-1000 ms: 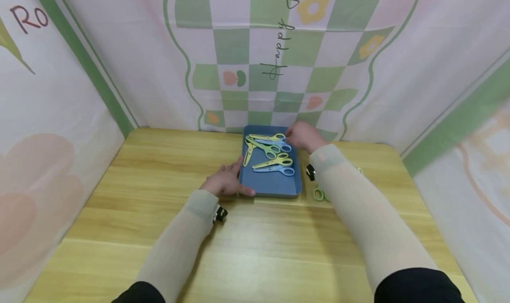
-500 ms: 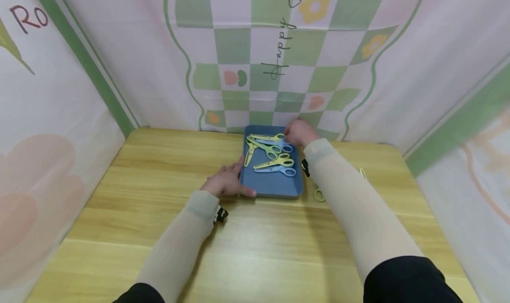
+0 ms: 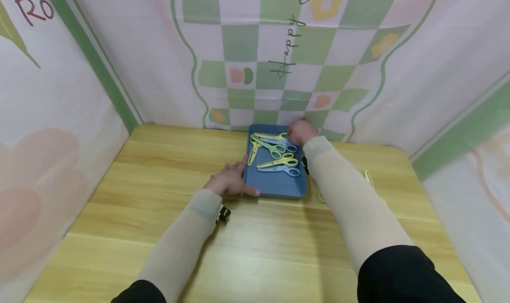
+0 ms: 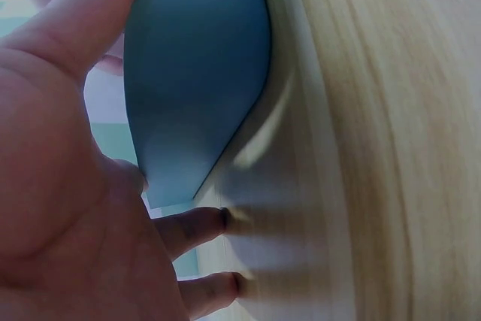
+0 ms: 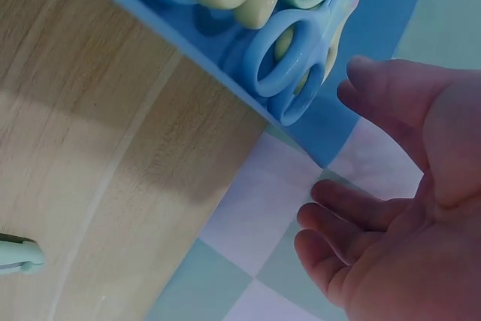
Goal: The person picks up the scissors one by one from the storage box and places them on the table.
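A blue tray (image 3: 275,187) holds several scissors in yellow, blue and green, including yellow scissors (image 3: 278,161) above blue scissors (image 3: 279,169). At the tray's front left corner rests my left hand (image 3: 228,181), its fingers spread along the side and its thumb at the front. In the left wrist view those fingers lie against the tray wall (image 4: 199,73). My right hand (image 3: 301,132) is at the back right corner. Seen from the right wrist, its loosely curled thumb and index finger are over the rim beside blue scissor handles (image 5: 282,54), and nothing shows between them.
Right of the tray, my right forearm partly covers more scissors on the wooden table (image 3: 179,161): a yellow piece (image 3: 368,178) and a green handle loop (image 3: 322,198). A checked cloth (image 3: 275,77) hangs directly behind the tray.
My right forearm has swung slightly left, uncovering more of the yellow piece and covering more of the green loop. The left hand keeps its place on the tray; the head view has shifted slightly.
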Motion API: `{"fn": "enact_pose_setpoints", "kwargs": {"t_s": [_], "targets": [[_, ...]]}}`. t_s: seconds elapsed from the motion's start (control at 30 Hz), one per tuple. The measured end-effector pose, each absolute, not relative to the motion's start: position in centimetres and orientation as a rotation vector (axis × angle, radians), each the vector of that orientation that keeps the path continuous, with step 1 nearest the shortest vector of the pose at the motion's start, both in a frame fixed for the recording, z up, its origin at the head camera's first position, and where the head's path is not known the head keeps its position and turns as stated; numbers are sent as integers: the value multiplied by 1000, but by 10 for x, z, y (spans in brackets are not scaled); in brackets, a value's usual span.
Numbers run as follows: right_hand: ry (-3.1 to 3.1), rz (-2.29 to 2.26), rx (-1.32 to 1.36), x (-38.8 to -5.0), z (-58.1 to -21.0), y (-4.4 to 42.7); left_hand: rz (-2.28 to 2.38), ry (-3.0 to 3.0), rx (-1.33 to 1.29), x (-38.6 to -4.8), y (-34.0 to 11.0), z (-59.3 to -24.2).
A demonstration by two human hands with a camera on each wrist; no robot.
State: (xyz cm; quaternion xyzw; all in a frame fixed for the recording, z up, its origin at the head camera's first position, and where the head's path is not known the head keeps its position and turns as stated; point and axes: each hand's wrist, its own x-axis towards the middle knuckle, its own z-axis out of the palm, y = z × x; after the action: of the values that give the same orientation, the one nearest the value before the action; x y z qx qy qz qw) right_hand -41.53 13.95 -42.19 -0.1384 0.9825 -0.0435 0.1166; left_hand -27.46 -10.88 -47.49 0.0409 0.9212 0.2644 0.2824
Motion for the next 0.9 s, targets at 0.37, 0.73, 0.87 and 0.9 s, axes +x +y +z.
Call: {"fn": "enact_pose_setpoints", "kwargs": {"t_s": [0.37, 0.73, 0.87, 0.9], "targets": [[2815, -74, -376, -424, -421, 137, 709, 2473, 115, -275, -111, -475], [2792, -73, -195, -428, -428, 140, 726, 2471, 123, -269, -109, -467], [2782, -147, -117, -425, -430, 142, 732, 2475, 127, -267, -109, -466], [2781, -162, -103, -424, -430, 142, 730, 2474, 126, -267, -109, -466]]}}
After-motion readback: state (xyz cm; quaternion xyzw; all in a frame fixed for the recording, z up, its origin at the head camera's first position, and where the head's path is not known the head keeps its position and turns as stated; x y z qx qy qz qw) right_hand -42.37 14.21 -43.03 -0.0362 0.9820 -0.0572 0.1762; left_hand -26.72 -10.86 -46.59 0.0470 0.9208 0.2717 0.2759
